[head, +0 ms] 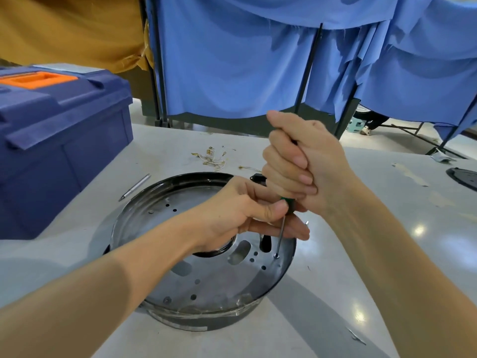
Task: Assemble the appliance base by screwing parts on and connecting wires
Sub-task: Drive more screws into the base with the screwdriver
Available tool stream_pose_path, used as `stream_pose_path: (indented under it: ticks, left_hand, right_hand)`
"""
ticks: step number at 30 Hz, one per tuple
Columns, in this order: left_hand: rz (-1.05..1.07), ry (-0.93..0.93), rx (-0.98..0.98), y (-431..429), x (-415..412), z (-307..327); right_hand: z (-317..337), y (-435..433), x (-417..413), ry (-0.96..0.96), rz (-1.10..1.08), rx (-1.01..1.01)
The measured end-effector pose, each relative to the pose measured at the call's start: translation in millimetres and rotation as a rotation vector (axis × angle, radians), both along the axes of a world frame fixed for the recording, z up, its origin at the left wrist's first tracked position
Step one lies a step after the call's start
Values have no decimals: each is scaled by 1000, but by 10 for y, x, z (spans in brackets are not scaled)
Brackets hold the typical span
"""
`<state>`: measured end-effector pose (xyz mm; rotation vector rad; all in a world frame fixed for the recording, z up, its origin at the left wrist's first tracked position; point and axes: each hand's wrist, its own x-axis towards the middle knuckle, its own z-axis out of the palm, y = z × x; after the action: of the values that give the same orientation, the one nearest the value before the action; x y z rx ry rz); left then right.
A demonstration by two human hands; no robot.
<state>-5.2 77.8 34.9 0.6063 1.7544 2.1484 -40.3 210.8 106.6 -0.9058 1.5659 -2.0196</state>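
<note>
The round appliance base (pixel 196 285), a black ring with a silver perforated plate inside, lies on the white table. My right hand (pixel 296 161) grips the green-and-black handle of a screwdriver (pixel 280 233) held nearly upright. Its tip sits on a screw (pixel 276 256) near the plate's right rim. My left hand (pixel 247 210) pinches the shaft just below the handle, thumb on top, the other fingers stretched under it. Loose wires with brass terminals (pixel 213 157) lie on the table behind the base.
A blue toolbox (pixel 59 140) with an orange handle stands at the left. A metal rod (pixel 134 187) lies beside it. A small black part (pixel 258 178) sits behind the base. Another black round part (pixel 463 177) shows at the right edge. Blue curtains hang behind.
</note>
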Motion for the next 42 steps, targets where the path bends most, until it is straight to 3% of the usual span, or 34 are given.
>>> stream_pose_path:
  ticks: [5, 7, 9, 12, 15, 18, 27, 30, 32, 36, 38, 40, 42]
  left_hand:
    - [25, -13, 19, 57, -19, 22]
    - [38, 22, -17, 74, -9, 22]
    - [36, 28, -15, 66, -6, 22]
    - [21, 11, 12, 48, -16, 30]
    - [-26, 15, -12, 66, -18, 20]
    - [-43, 2, -6, 14, -8, 18]
    - [10, 20, 14, -2, -26, 23]
    - [26, 77, -29, 57, -5, 38]
    - [48, 66, -30, 63, -16, 53]
    - [41, 28, -25, 53, -20, 59]
    - [0, 30, -26, 54, -8, 50]
    - [-19, 23, -27, 15, -7, 42]
    - [-9, -1, 5, -37, -9, 41]
  right_hand:
    - [-132, -111, 188, 222, -701, -73]
    - [-211, -158, 260, 305, -850, -83]
    - [-203, -111, 228, 237, -735, -91]
    - [20, 66, 26, 10, -188, 55]
    - [138, 123, -88, -80, 249, 69]
    - [103, 28, -53, -85, 361, 52]
    - [-46, -142, 186, 220, -640, -92]
    - [-143, -176, 245, 299, -830, -126]
    - [-135, -118, 180, 214, -726, -136]
    - [92, 75, -55, -41, 1, 94]
    - [113, 70, -82, -93, 276, 85]
    - [69, 6, -71, -108, 350, 37]
    - [36, -57, -18, -53, 183, 25]
